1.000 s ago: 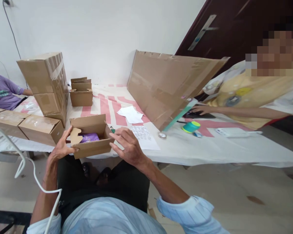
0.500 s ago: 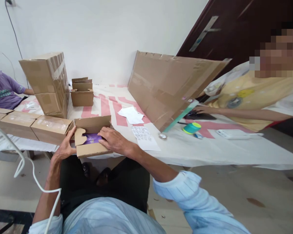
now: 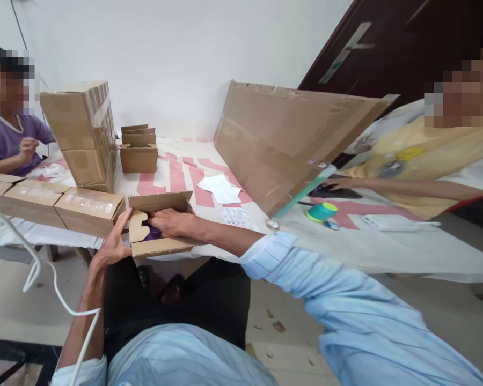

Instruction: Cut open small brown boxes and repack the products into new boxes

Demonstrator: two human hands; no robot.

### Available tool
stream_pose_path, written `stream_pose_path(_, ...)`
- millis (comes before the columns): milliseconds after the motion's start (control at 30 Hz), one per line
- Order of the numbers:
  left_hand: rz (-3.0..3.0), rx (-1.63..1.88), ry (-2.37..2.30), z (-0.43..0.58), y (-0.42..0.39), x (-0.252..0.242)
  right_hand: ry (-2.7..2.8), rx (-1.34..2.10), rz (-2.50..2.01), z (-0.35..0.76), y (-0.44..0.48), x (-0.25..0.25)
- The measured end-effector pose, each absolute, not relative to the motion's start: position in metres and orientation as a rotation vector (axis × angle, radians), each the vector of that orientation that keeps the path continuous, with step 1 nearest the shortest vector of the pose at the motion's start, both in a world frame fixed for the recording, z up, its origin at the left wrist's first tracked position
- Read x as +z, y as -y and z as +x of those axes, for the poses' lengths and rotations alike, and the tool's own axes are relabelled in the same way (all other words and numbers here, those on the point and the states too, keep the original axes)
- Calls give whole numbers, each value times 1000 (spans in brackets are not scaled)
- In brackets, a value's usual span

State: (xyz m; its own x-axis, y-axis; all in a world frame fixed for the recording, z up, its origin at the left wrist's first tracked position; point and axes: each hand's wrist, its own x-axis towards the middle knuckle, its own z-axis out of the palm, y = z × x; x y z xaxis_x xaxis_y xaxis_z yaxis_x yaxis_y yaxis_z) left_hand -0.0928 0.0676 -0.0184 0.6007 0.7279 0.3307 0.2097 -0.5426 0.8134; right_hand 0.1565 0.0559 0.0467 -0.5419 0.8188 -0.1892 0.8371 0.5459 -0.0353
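An open cardboard box (image 3: 156,248) sits at the table's near edge with its long flaps raised. My left hand (image 3: 115,242) grips its left end, thumb and fingers spread around the corner. Inside lies a purple package (image 3: 154,234), mostly covered by my other hand, so its kind cannot be made out. My right hand (image 3: 171,222) reaches into the box from the right, its fingers curled over the purple package; the fingertips are hidden. Just left of the box stands a taped cardboard box (image 3: 89,212), the end one of a row.
Stacked taped boxes (image 3: 78,123) stand behind the row. Farther back are open small boxes (image 3: 139,160). White papers (image 3: 221,188), a leaning cardboard sheet (image 3: 282,145), a teal-and-yellow round object (image 3: 321,211) and a white power strip (image 3: 394,222) lie rightward. People sit at both sides.
My right hand has gone deeper into the box and covers more of the purple package. My left hand keeps its hold. The person at left has raised a hand.
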Motion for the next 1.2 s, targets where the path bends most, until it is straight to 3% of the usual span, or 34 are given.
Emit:
stream_pose_path(333,2106,890,-763,-88,-68,-17,-2583,-330,1395,151,-63,44)
stream_pose_path(667,2101,890,-809,-88,-63,-14,-2593,-127,1423,159,-49,46)
stream_pose_path(867,2120,888,-825,-89,-63,-13,-2586,-351,1439,154,-52,47)
stream_pose_path(1200,2039,854,-837,-89,-67,-13,-2927,-360,1514,195,-44,100)
